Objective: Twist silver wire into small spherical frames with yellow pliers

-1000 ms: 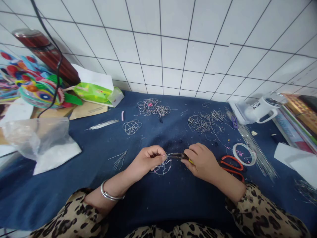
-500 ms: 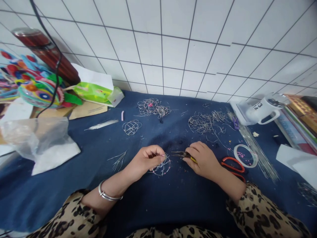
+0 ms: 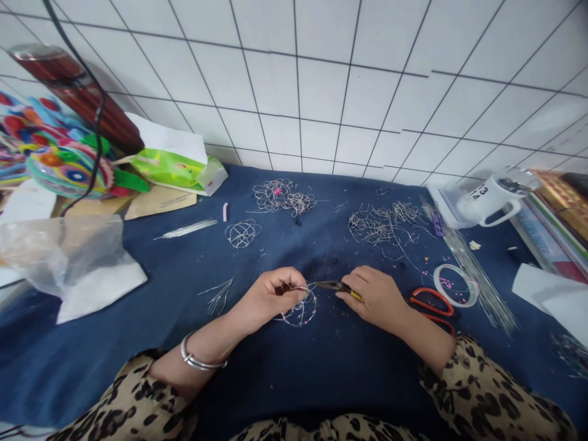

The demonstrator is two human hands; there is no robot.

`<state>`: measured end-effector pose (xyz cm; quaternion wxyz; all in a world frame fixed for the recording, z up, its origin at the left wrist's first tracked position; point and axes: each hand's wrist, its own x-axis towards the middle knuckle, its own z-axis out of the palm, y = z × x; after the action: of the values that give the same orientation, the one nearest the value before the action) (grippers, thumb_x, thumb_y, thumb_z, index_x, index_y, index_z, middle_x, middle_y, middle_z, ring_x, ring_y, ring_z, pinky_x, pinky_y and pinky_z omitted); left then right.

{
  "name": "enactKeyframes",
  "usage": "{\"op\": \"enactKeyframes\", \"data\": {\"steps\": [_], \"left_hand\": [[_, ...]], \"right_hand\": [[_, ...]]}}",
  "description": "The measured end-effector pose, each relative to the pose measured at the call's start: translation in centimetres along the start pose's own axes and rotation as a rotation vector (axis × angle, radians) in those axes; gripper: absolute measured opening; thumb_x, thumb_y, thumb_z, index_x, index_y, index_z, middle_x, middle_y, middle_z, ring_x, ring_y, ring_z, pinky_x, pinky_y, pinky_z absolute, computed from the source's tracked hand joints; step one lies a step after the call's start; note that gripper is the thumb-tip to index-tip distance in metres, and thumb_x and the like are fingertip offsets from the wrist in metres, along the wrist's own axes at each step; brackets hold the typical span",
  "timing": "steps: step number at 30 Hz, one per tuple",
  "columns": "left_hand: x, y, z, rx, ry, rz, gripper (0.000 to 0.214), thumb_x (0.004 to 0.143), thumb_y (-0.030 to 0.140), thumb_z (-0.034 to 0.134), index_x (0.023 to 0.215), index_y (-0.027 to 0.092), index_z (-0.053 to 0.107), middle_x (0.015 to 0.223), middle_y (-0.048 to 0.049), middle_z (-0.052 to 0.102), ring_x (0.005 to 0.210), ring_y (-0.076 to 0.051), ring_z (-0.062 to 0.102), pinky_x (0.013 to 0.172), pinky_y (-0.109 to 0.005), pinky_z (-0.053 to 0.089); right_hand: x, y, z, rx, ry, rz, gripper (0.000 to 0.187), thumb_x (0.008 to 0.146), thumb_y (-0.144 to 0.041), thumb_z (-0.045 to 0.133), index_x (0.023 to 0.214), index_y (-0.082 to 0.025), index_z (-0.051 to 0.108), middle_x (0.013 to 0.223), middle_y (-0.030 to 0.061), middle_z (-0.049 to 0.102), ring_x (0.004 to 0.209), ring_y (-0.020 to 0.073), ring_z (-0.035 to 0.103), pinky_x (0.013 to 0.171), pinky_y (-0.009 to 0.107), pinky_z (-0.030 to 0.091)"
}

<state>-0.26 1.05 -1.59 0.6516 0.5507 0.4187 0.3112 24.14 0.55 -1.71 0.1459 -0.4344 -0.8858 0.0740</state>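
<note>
My left hand (image 3: 278, 297) pinches a round ornament of bent silver wire (image 3: 307, 315) strung with small pink beads, just above the blue cloth. In my right hand (image 3: 374, 294) is a pair of pliers (image 3: 334, 285) with yellow on the handle. Their dark tips point left and reach the upper right edge of the wire ornament; I cannot tell whether they grip a strand. Behind my left hand lies another round wire shape (image 3: 243, 234). A few loose wire pieces (image 3: 219, 296) rest left of my wrist.
Tangled wire heaps (image 3: 383, 222) lie at the back. To the right are red-handled scissors (image 3: 432, 302), a clear ring dish (image 3: 456, 285) with pink beads, long straight wires (image 3: 480, 278) and a white mug (image 3: 496, 199). A plastic bag (image 3: 87, 263) and a red flask (image 3: 78, 98) stand left.
The pliers have moved slightly left, so their tips now reach the wire ornament's edge. My left hand keeps its pinch. The whole view has shifted a little.
</note>
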Motion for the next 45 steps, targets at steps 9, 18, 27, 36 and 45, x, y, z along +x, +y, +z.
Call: {"op": "enactKeyframes", "data": {"steps": [9, 18, 27, 36, 45], "left_hand": [[0.0, 0.4, 0.1, 0.075, -0.004, 0.003, 0.008, 0.078, 0.017, 0.057, 0.072, 0.012, 0.054, 0.057, 0.0053, 0.041, 0.048, -0.004, 0.032, 0.046, -0.017, 0.027], [0.2, 0.1, 0.1, 0.135, 0.002, 0.015, 0.008, 0.077, 0.018, 0.056, 0.072, 0.012, 0.054, 0.058, 0.0043, 0.042, 0.050, -0.006, 0.034, 0.047, -0.019, 0.029], [0.0, 0.1, 0.1, 0.186, 0.016, 0.103, 0.002, 0.074, 0.015, 0.056, 0.072, 0.013, 0.055, 0.065, 0.0021, 0.045, 0.054, -0.007, 0.039, 0.050, -0.019, 0.034], [-0.2, 0.8, 0.3, 0.214, 0.044, 0.165, 0.007, 0.069, 0.007, 0.056, 0.072, 0.014, 0.055, 0.079, -0.0009, 0.050, 0.061, -0.008, 0.045, 0.054, -0.019, 0.038], [-0.1, 0.1, 0.1, 0.056, 0.028, 0.096, 0.006, 0.073, 0.015, 0.058, 0.078, 0.013, 0.055, 0.073, -0.0002, 0.052, 0.054, -0.006, 0.043, 0.049, -0.019, 0.035]], "right_hand": [[0.1, -0.3, -1.0, -0.150, 0.018, -0.017, 0.025, 0.088, -0.037, 0.043, 0.089, -0.017, 0.059, 0.079, 0.0058, 0.056, 0.075, 0.0168, 0.047, 0.070, 0.030, 0.036], [-0.1, -0.7, -2.1, -0.319, 0.071, -0.097, 0.024, 0.088, -0.034, 0.043, 0.097, -0.017, 0.058, 0.079, 0.0069, 0.055, 0.074, 0.0187, 0.044, 0.066, 0.033, 0.032], [0.3, -1.2, -2.6, -0.320, 0.084, -0.079, 0.023, 0.089, -0.034, 0.042, 0.095, -0.018, 0.058, 0.078, 0.0064, 0.054, 0.074, 0.0186, 0.043, 0.065, 0.033, 0.031], [0.8, -2.1, -3.1, -0.309, 0.085, -0.070, 0.024, 0.089, -0.034, 0.043, 0.095, -0.017, 0.059, 0.077, 0.0065, 0.055, 0.074, 0.0181, 0.045, 0.067, 0.032, 0.033], [0.2, -1.5, -2.7, 0.152, -0.101, 0.111, 0.024, 0.086, -0.040, 0.048, 0.091, -0.020, 0.060, 0.078, 0.0027, 0.058, 0.074, 0.0138, 0.054, 0.067, 0.025, 0.040]]}}
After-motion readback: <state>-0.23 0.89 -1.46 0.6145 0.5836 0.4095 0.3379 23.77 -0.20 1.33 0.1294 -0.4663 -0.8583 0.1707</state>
